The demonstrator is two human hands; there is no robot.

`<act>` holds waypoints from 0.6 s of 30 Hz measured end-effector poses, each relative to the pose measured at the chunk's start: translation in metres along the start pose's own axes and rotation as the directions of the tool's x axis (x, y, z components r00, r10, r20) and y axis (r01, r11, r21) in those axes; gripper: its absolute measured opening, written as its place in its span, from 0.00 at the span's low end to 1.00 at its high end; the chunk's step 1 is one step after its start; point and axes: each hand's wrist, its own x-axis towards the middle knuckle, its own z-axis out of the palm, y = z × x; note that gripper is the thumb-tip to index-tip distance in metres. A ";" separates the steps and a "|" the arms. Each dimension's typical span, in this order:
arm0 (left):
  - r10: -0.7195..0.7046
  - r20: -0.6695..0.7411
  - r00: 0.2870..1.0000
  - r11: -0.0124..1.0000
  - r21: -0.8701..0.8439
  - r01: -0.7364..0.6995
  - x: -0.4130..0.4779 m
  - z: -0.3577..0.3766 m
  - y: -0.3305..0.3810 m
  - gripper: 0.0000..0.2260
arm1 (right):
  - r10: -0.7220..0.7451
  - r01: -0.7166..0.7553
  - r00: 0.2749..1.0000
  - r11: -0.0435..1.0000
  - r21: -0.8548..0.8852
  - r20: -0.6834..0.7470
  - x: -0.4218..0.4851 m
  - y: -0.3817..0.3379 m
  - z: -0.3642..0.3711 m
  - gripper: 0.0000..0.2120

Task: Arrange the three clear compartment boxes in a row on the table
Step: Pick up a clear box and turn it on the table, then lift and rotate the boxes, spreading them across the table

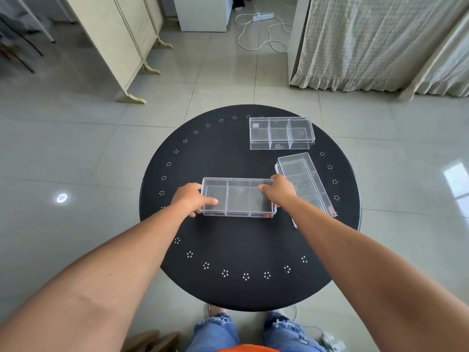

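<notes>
Three clear compartment boxes sit on a round black table (243, 250). The near box (238, 196) lies lengthwise left to right at the table's middle. My left hand (191, 199) grips its left end and my right hand (280, 189) grips its right end. A second box (304, 181) lies at an angle on the right side, partly hidden behind my right hand and forearm. The third box (280, 133) rests at the far right of the table, lengthwise left to right.
The table has a ring of small white dot patterns near its rim. Grey tiled floor surrounds it. A folding screen (121, 47) stands far left, a curtain (380, 41) far right, and a white power strip with cable (262, 17) lies on the floor beyond.
</notes>
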 end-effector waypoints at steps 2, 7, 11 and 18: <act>-0.014 0.005 1.000 1.000 0.007 0.013 0.001 0.001 0.001 0.20 | 0.001 -0.001 1.000 1.000 0.018 -0.009 0.001 0.003 -0.001 0.28; -0.053 -0.046 0.998 0.976 0.207 0.062 0.006 -0.001 0.020 0.44 | -0.029 0.034 0.998 0.995 0.095 -0.050 -0.004 0.011 -0.011 0.28; 0.142 -0.223 0.964 0.949 0.309 -0.069 0.011 0.005 0.061 0.36 | -0.083 0.106 0.986 0.982 0.156 -0.148 -0.012 0.023 -0.028 0.23; 0.401 0.005 0.916 0.891 0.233 -0.391 0.021 0.049 0.151 0.24 | -0.061 0.048 0.928 0.998 -0.044 -0.368 -0.038 0.076 -0.067 0.30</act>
